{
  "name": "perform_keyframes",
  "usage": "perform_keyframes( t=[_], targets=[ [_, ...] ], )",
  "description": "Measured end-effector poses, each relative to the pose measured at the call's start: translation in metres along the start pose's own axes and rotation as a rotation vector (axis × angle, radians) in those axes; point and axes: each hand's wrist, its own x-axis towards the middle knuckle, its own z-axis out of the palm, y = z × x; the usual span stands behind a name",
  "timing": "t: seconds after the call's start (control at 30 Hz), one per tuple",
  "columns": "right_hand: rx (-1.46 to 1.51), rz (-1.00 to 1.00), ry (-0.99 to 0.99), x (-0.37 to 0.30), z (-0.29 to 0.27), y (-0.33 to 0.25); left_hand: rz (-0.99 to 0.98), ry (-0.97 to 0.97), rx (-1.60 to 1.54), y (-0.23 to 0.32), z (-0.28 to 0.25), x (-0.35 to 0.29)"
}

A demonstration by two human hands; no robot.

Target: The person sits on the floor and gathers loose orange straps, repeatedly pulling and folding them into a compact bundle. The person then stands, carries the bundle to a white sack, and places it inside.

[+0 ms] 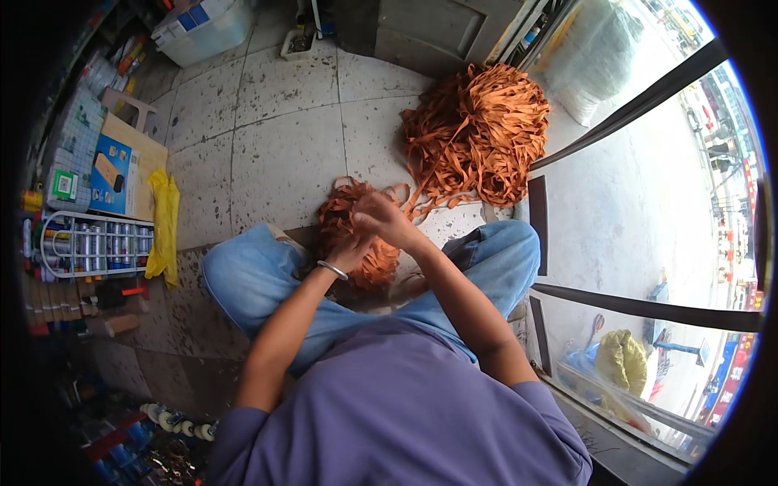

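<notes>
A bundle of flat orange strap (377, 266) lies on the floor between my bent knees. My left hand (350, 251), below a silver bangle, is over the bundle, its fingers mostly hidden by the bundle and the other hand. Just above it and slightly right, my right hand (382, 220) is close against the left, its fingers curled in on the orange strap and a little blurred. Farther off to the right sits a much larger heap of the same strap (478, 134). Loose strands trail from this heap toward the smaller bundle.
Glass panels with dark frames (640, 101) stand along the right side. On the left are a wire rack of cans (97, 247), a yellow plastic bag (164, 223) and a blue-printed box (113, 174). A clear plastic bin (212, 36) and small white tray (298, 44) are at the back.
</notes>
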Motion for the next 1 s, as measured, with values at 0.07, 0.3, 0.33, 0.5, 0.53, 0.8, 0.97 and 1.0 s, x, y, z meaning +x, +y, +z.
perform_keyframes(
  t=[0.07, 0.3, 0.33, 0.5, 0.53, 0.8, 0.97, 1.0],
  targets=[
    [0.182, -0.003, 0.056, 0.001, -0.006, 0.012, -0.205, -0.032, -0.271, 0.024, -0.008, 0.001],
    [-0.367, 0.260, -0.162, -0.024, -0.027, 0.042, -0.392, 0.016, -0.153, 0.035, -0.032, 0.001],
    [-0.371, 0.254, -0.133, -0.032, -0.034, 0.044, -0.304, 0.026, -0.137, 0.034, -0.034, -0.001],
    [-0.582, -0.060, 0.047, -0.038, -0.026, 0.043, 0.084, -0.023, 0.309, 0.058, -0.039, -0.010],
    [-0.345, -0.112, 0.012, -0.028, -0.020, 0.053, 0.114, -0.057, 0.407, 0.069, -0.037, -0.009],
    [0.487, 0.335, -0.401, -0.011, 0.011, 0.059, 0.578, 0.150, 0.978, 0.075, -0.034, -0.009],
    [-0.567, -0.243, -0.078, -0.013, -0.001, 0.059, 0.490, 0.231, 1.036, 0.067, -0.036, -0.004],
    [-0.685, -0.283, -0.023, -0.016, -0.001, 0.054, 0.445, 0.229, 1.056, 0.064, -0.036, -0.004]
  ],
)
